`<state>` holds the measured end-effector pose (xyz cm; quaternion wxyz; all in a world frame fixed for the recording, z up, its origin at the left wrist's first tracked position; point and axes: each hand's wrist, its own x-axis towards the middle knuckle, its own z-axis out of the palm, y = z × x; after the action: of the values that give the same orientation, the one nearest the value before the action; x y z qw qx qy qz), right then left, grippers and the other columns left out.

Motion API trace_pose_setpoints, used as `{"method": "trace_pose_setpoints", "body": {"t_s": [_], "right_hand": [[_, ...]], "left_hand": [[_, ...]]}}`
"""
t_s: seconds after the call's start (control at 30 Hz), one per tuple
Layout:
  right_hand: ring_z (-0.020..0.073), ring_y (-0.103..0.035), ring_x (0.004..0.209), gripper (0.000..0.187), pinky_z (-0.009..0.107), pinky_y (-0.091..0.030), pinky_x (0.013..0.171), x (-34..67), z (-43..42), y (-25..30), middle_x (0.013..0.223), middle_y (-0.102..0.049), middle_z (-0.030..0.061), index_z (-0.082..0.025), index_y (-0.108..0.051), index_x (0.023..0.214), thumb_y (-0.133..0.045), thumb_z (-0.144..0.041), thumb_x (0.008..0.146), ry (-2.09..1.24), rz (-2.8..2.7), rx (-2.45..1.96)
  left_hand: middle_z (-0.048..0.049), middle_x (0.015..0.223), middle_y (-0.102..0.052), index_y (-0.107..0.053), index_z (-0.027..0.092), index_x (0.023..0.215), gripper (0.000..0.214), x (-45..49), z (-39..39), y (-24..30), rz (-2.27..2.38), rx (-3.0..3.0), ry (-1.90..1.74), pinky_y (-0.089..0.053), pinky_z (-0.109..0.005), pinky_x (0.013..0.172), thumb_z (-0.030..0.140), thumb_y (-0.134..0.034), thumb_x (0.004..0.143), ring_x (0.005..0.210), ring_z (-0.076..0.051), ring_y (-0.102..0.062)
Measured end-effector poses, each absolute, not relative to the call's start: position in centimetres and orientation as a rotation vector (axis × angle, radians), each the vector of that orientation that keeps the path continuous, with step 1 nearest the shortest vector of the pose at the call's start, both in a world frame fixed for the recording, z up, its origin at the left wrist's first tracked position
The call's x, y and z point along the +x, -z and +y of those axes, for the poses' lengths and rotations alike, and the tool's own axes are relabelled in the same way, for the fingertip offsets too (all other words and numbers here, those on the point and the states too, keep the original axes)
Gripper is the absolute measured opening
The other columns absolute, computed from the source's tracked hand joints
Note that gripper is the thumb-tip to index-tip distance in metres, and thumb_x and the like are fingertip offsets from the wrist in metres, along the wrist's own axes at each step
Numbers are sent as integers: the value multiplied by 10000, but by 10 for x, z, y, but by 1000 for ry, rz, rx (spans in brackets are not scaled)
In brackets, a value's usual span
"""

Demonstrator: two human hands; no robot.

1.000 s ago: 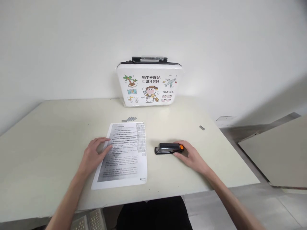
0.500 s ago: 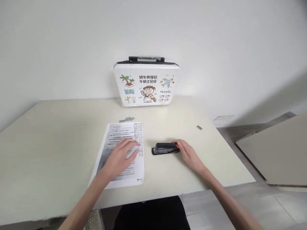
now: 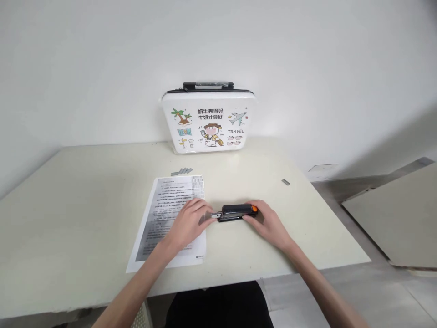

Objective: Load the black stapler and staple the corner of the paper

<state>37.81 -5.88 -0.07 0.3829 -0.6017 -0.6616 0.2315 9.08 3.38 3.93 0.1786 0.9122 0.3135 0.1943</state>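
Note:
A black stapler (image 3: pixel 236 211) with an orange part at its rear lies on the table. My right hand (image 3: pixel 268 223) grips that rear end, thumb at the near side and fingers over the back. From the stapler's front a metal staple tray (image 3: pixel 216 215) sticks out to the left. My left hand (image 3: pixel 191 223) has its thumb and fingertips closed at the tray's tip; the exact contact is hidden. Below that hand lies a printed sheet of paper (image 3: pixel 150 237), partly covered by the hand and forearm.
Several grey strips of staples (image 3: pixel 184 171) lie just beyond the sheet, and another staple strip (image 3: pixel 286 182) is off to the right. A white cartoon-printed case (image 3: pixel 210 123) with a black handle stands against the wall at the back of the table (image 3: pixel 85 218).
My left hand has moved right from above the paper to the stapler's front. The metal tray now protrudes there. My right thumb has come round to the stapler's near side.

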Motion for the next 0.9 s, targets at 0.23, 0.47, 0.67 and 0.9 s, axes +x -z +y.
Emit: {"method": "trace_pose_setpoints", "body": {"t_s": [0.23,0.47,0.67,0.9], "right_hand": [[288,-652,1141,300,472,-546,988,377,-59,3,1241,-699,78,-299,-613,1274,-622,-449,1014,-574,-1669,-1520],[280,-685,1114,303,452,-576,965,375,-58,0,1215,-718,77,-292,-630,1257,-634,-452,1000,-528,-1679,-1526],[288,-675,1125,304,467,-575,958,374,-59,-2,1224,-713,86,-287,-629,1263,-619,-453,1008,-577,-1666,-1533],[292,-666,1138,298,473,-555,979,373,-60,-5,1233,-706,82,-290,-627,1255,-622,-455,1006,-615,-1647,-1539]], "left_hand": [[-44,1170,-741,-700,263,1128,219,51,71,-48,1090,2595,-618,-486,-444,1045,423,-571,1052,1156,-262,-653],[-146,1253,-699,-702,175,1199,291,35,178,-47,1722,2569,-535,-443,-510,1082,286,-546,980,1241,-351,-594],[-124,1153,-736,-737,221,959,209,29,201,-52,1632,2614,-345,-433,-505,1076,359,-581,944,1203,-354,-612],[-73,1011,-745,-635,204,1093,327,36,159,-61,1555,2118,-803,-514,-382,933,464,-450,1020,953,-250,-690]]}}
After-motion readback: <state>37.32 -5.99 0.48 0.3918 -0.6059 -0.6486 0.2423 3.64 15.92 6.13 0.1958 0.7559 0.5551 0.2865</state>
